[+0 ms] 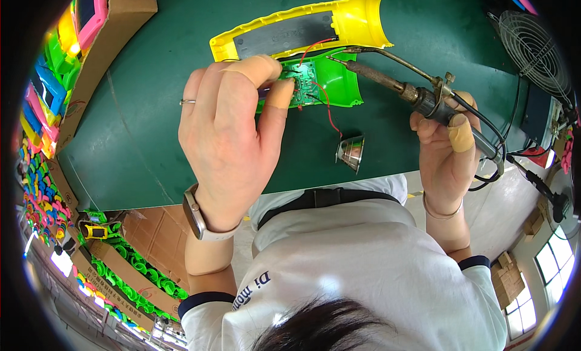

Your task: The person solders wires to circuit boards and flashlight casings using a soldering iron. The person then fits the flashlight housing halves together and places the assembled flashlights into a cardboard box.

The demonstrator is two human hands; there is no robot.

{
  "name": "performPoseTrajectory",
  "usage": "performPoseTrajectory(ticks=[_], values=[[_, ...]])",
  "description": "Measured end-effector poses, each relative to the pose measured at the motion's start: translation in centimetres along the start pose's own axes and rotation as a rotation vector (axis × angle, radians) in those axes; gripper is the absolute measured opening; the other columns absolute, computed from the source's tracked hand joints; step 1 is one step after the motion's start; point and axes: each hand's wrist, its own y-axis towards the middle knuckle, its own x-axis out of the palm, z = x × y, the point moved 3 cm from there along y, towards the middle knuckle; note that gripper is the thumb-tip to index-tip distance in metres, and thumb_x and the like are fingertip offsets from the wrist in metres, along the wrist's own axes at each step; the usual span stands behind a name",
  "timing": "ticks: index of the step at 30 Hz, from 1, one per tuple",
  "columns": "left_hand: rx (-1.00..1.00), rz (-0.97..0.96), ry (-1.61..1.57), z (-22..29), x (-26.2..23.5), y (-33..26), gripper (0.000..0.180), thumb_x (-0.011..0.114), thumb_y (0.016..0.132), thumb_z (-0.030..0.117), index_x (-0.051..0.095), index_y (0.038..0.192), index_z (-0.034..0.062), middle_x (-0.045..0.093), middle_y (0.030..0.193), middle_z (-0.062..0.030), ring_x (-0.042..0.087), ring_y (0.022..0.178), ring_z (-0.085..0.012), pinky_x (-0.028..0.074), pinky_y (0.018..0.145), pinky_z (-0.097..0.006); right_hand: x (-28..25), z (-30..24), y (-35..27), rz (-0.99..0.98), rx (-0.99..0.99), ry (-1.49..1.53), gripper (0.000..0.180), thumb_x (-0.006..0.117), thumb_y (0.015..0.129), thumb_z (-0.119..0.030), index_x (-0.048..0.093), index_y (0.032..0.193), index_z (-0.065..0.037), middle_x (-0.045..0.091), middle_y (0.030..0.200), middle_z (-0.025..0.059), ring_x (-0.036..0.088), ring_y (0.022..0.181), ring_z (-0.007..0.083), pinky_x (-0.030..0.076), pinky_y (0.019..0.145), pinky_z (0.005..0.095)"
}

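My right hand (pixel 446 139) grips a soldering iron (pixel 426 103) with a thin metal feed tube clamped along it. Its tip points left, close to a green circuit board (pixel 304 85). At the board's left edge my left hand (pixel 236 118) pinches thumb and index finger together on what looks like a thin black wire (pixel 292 71). Tan covers wrap the fingertips of both hands. The board sits in a green plastic shell half (pixel 340 85), partly hidden by my left fingers. Behind it lies a yellow shell half (pixel 357 19) with a dark panel (pixel 284 35). A red wire (pixel 328 109) runs from the board to a silver reflector cup (pixel 350 153).
A fan with a wire guard (pixel 532 51) stands at the right, near black cables (pixel 514 118). Cardboard boxes (pixel 121 24) with colourful plastic parts line the left of the green table (pixel 151 151). Below left, another carton holds green parts (pixel 136 269).
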Motion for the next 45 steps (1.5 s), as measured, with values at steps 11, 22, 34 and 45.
performPoseTrajectory(ticks=[11,22,34,45], values=[[0.677,-0.368,0.367,-2.4,-6.4,-3.6,0.033,0.071,0.056,0.007,0.064,0.089,0.0105,0.06,0.09,-0.0045,0.055,0.085,-0.0206,0.045,0.064,-0.028,-1.7,-0.8,0.8,-0.059,-0.072,-0.104,0.027,0.048,0.087,-0.021,0.048,0.102,0.003,0.057,0.076,0.0107,0.054,0.067,0.0148,0.041,0.061,0.0224],[0.001,-0.036,-0.409,-2.1,-2.4,-1.7,0.026,0.071,0.065,-0.003,0.061,0.088,0.0016,0.063,0.084,-0.0111,0.062,0.07,-0.0207,0.049,0.059,-0.029,-0.5,-1.7,0.7,-0.134,-0.066,-0.083,0.028,0.054,0.084,-0.018,0.049,0.101,0.004,0.057,0.077,0.0112,0.055,0.066,0.0152,0.042,0.059,0.0234],[0.531,0.0,0.171,-1.4,-1.1,-0.2,0.028,0.064,0.054,0.009,0.066,0.082,0.0119,0.056,0.078,0.0001,0.052,0.07,-0.0168,0.043,0.056,-0.026,0.5,-2.6,2.2,-0.171,0.072,-0.272,0.027,0.061,0.077,-0.016,0.053,0.093,0.004,0.057,0.074,0.0087,0.058,0.06,0.0134,0.043,0.054,0.021],[0.44,-0.032,-0.02,-1.7,-0.8,0.1,0.029,0.072,0.053,0.004,0.063,0.08,0.0075,0.055,0.077,-0.0037,0.054,0.07,-0.0206,0.046,0.059,-0.029,1.2,-3.1,3.1,-0.278,0.151,-0.396,0.021,0.061,0.073,-0.01,0.054,0.087,0.005,0.057,0.071,0.007,0.059,0.061,0.0118,0.045,0.056,0.0194]])
